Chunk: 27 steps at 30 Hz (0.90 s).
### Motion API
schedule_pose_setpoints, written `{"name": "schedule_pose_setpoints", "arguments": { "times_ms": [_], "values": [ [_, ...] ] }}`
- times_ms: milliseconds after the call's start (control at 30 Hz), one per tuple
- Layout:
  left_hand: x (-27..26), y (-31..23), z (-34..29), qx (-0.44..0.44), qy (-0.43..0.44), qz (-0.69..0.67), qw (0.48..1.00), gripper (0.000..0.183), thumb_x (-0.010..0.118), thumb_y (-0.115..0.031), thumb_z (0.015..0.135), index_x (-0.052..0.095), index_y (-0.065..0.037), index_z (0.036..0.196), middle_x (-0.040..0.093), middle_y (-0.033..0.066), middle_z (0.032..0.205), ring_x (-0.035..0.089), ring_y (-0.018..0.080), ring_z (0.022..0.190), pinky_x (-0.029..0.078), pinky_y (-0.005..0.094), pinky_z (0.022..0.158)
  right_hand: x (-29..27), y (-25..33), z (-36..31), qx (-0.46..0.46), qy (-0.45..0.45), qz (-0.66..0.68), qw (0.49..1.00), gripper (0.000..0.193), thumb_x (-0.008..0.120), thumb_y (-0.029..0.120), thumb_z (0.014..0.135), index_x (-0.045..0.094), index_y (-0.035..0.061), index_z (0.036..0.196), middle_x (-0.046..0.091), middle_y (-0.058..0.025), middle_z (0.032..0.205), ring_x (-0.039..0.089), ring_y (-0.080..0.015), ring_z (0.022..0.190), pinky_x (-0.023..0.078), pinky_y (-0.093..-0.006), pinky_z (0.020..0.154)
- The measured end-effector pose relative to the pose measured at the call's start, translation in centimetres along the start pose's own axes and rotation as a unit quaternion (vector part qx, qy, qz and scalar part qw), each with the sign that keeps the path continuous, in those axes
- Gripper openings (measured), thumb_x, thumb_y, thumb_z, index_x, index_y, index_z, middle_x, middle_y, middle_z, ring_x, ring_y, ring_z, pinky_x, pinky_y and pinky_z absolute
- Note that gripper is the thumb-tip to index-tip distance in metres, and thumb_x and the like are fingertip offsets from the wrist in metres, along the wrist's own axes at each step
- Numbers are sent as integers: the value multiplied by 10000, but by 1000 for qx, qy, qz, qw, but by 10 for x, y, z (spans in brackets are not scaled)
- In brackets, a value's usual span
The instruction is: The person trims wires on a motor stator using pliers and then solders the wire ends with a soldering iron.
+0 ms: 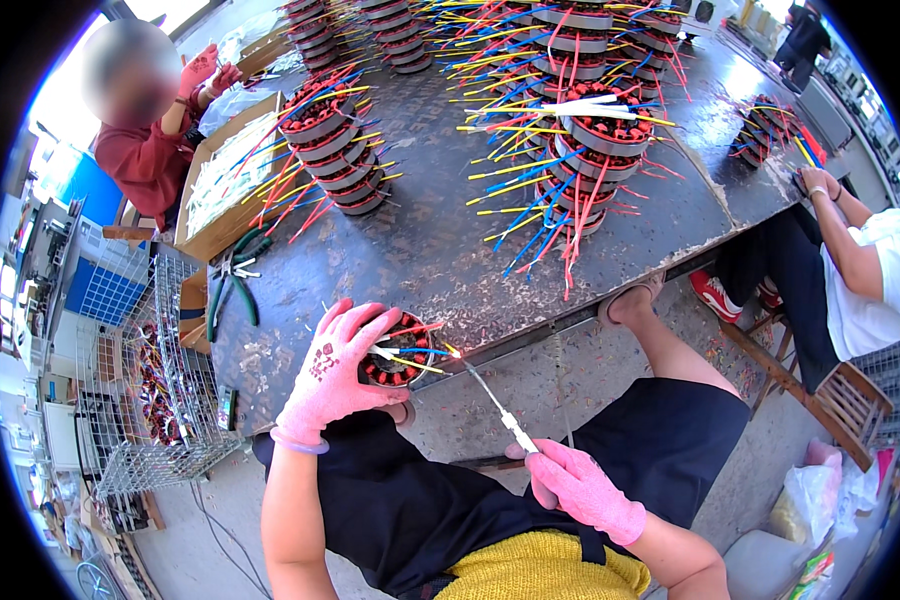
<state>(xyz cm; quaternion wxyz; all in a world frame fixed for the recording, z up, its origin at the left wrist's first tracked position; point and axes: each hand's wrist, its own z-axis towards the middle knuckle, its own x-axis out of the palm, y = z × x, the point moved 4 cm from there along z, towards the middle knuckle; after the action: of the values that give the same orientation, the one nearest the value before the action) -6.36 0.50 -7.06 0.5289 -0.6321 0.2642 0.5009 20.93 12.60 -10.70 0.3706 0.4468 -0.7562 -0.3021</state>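
My left hand (342,362), in a pink glove, is closed around a motor stator (410,374) at the table's front edge. Red, blue and yellow lead wires (420,353) stick out of the stator toward the right, with white sleeving among them. My right hand (582,487), also gloved in pink, grips a slim tool by its white handle; it looks like a soldering iron (500,405). Its thin metal rod points up and left, the tip close to the wire ends. Whether the tip touches them I cannot tell.
Stacks of wired stators (590,150) stand on the dark table (390,255). Green-handled pliers (234,275) lie near its left edge, beside a cardboard box (202,235) of white sleeving. A person in red (135,160) works at far left; another sits at right. A wire basket (160,390) stands at left.
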Motion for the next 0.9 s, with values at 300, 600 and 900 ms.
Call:
{"name": "schedule_pose_setpoints", "arguments": {
  "times_ms": [300,600,900],
  "values": [
    [0,-1,0,-6,-1,6,1000,949,878,-315,520,494,-144,1371,482,120,1366,360,413,1326,276,505,1132,-1,-1,-1,0,-3,11,1000,356,445,241,1021,545,12,1275,449,35,652,406,-52,581,340,-215,548],
    [0,-2,5,-5,0,-17,1000,1006,877,-363,510,465,-75,1382,492,153,1350,405,383,1306,279,467,1130,-8,3,-3,14,-21,74,997,353,463,236,1019,539,3,1272,468,39,650,413,-50,575,330,-211,536],
    [-19,-3,-27,-72,-59,-684,724,1134,756,-688,638,369,31,1424,468,124,1408,475,239,1284,372,376,1069,-18,12,-12,-44,-68,53,995,385,473,255,1012,532,-40,1252,462,35,606,366,-45,499,234,-206,439]
  ]
}}
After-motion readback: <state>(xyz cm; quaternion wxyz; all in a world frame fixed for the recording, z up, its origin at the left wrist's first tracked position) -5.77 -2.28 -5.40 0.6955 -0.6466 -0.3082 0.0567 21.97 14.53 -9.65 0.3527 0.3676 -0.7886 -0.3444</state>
